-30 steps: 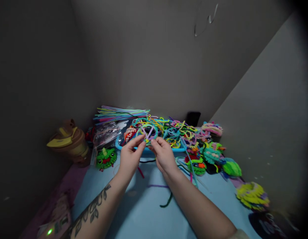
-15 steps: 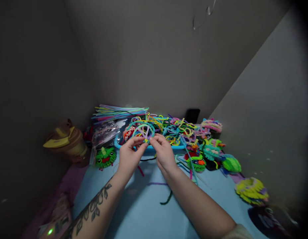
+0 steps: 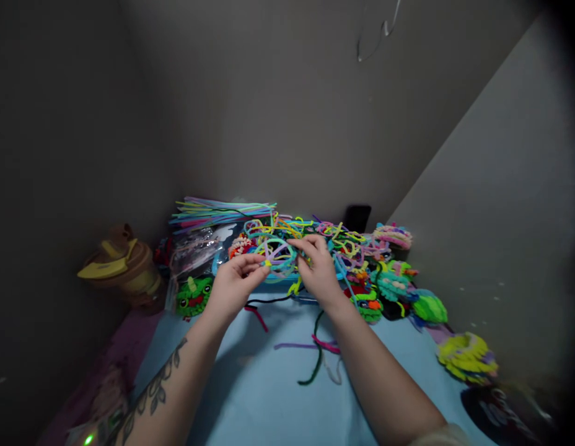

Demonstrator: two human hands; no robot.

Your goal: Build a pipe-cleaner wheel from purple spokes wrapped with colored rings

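Note:
My left hand (image 3: pixel 233 287) pinches the lower left rim of a teal pipe-cleaner ring (image 3: pixel 277 255) with purple and yellow spokes, held just above the light blue table (image 3: pixel 250 396). My right hand (image 3: pixel 319 267) grips the ring's right side, fingers curled over it. Right behind the ring lies a blue tray (image 3: pixel 219 261) heaped with a tangle of coloured pipe cleaners (image 3: pixel 334 243).
Straight pipe cleaners in a bundle (image 3: pixel 217 210) lie at the back left, over clear bags. A green frog figure (image 3: pixel 193 293) and a brown and yellow toy (image 3: pixel 120 265) sit left. Finished fuzzy pieces (image 3: pixel 399 286) crowd the right. Loose strands (image 3: pixel 315 350) lie between my arms.
My right hand has shifted up and to the right along the ring, and the ring has turned flatter. Pink and green loose strands now show beneath my right wrist.

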